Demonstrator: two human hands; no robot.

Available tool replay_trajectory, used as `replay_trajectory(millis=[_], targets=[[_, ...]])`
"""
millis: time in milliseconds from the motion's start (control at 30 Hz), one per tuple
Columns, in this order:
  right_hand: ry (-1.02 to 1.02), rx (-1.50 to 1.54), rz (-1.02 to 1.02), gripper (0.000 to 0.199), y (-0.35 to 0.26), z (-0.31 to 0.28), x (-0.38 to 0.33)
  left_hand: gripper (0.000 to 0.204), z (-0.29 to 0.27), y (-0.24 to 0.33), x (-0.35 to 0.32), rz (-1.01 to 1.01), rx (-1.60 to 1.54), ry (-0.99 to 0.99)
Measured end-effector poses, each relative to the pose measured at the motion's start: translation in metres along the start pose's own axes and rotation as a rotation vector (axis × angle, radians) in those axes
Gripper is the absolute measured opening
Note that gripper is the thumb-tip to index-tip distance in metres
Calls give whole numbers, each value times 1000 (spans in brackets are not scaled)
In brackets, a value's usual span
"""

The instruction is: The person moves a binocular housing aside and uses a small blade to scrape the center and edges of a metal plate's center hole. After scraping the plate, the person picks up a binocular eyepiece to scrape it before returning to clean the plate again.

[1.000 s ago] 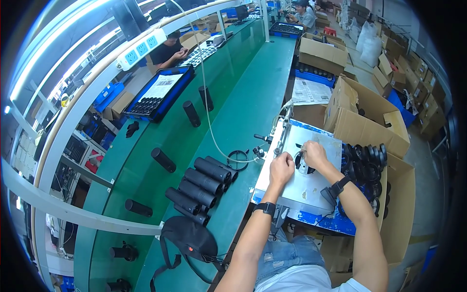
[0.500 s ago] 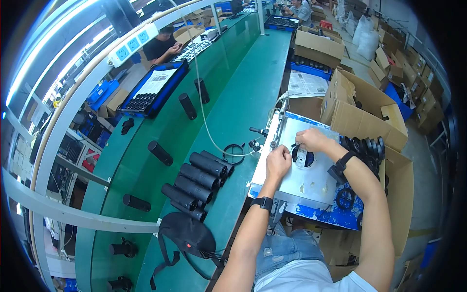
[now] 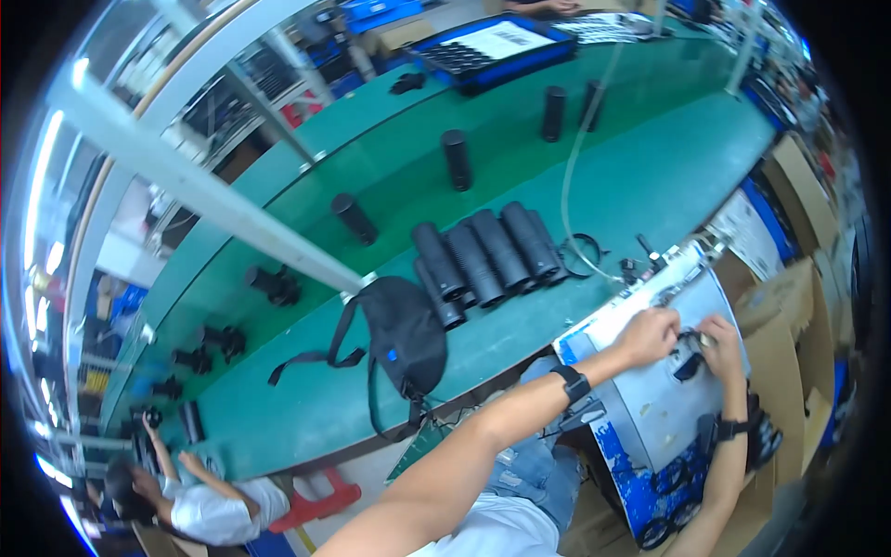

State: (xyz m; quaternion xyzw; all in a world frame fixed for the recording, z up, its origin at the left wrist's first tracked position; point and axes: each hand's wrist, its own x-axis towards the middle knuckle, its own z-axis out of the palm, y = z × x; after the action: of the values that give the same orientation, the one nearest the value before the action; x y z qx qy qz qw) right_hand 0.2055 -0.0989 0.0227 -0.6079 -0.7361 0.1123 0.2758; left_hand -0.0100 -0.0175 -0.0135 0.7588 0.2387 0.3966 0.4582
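Silver plate (image 3: 661, 407) beneath, black part (image 3: 688, 343) between left fingers (image 3: 666, 322) and right fingers (image 3: 715, 329).

At frame right, the dark piece (image 3: 688, 368) by the right grip (image 3: 725, 349) is blurred; the top edge crops a co-worker (image 3: 549, 6).

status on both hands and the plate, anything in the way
Left hand, right hand by round opening in metal plate. Grip blurred. Black tubes on green bench, apart from hands.

Bright, strip lights (image 3: 42, 200) glaring at left, motion blur, bent edges
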Motion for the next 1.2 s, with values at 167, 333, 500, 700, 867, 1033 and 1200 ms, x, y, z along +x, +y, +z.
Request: replay_trajectory(millis=[167,333,500,700,867,1033,1200], targets=[[-77,-30,-50,15,23,-7,-5,6,14,-4,-1,-38,15,28],[-165,70,20,12,48,-12,-13,6,30,-9,2,-17,18,108],[-42,87,-36,12,50,6,-25,6,26,-2,-1,-24,25,129],[-166,-314,121,29,-6,-20,-12,7,37,-6,4,-20,79,129],[29,-296,72,27,19,-16,-22,6,43,-4,9,14,103,174],[327,241,488,35,33,6,-25,7,43,-14,-1,18,309,82],[530,-133,433,24,47,62,-18,20,26,2,-11,61,208,-199]])
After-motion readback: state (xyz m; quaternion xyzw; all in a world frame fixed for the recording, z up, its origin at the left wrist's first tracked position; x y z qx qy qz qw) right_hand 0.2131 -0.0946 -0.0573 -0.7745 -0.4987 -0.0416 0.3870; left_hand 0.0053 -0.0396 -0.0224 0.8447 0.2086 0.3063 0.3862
